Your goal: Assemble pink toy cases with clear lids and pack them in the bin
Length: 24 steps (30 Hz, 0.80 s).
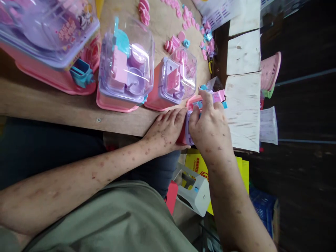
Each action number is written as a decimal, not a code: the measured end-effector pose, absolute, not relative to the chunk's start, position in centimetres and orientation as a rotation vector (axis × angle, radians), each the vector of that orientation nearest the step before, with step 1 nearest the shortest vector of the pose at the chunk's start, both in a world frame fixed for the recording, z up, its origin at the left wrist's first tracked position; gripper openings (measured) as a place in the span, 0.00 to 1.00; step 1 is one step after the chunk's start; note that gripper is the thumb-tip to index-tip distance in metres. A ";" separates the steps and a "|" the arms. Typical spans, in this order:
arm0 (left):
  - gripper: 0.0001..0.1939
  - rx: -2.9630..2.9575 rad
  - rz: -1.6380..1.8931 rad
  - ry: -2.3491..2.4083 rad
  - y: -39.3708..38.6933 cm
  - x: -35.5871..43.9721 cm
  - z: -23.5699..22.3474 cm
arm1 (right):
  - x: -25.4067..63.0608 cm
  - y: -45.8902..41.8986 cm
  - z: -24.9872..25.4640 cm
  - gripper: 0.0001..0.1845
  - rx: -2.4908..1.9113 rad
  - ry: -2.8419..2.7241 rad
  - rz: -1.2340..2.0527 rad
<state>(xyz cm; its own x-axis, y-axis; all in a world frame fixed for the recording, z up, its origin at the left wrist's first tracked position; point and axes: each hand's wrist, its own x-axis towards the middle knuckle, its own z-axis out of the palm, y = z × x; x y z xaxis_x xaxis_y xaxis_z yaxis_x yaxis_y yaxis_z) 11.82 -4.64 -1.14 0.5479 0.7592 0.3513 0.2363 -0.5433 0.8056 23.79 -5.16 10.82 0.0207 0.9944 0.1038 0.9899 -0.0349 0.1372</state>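
Note:
Against the side of a small pink toy box with a purple rim (188, 130) lies my left hand (166, 131), its fingers wrapped round the box at the table's front edge. Over the top of that box is my right hand (211, 127), fingers bent downward and the index finger reaching past it. What its fingertips grip, if anything, is hidden. Just beyond the box are a pink tray (191, 100) with blue pieces and a pink toy part (219, 95). Closest on the left stands a filled toy box with a clear lid (190, 82).
A second clear-lidded toy box (141, 63) and a larger one (49, 35) stand along the wooden table (126, 122). Small pink pieces (186, 15) lie scattered at the back. White cartons (243, 108) border the right side. Below are a yellow bag (193, 159) and a white stool-like object (201, 196).

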 end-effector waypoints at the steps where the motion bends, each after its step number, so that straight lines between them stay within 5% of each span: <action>1: 0.58 2.056 0.925 0.798 -4.6 11.8 -1.1 | 23.7 -5.1 10.7 0.29 2.240 2.155 0.269; 14: 0.63 2.017 0.977 0.817 -4.8 11.8 -0.9 | 26.3 -6.9 13.3 0.28 2.327 2.196 -0.170; 24: 0.60 2.027 0.968 0.849 -4.9 11.9 -0.8 | 25.1 -8.2 12.7 0.23 2.284 2.192 0.137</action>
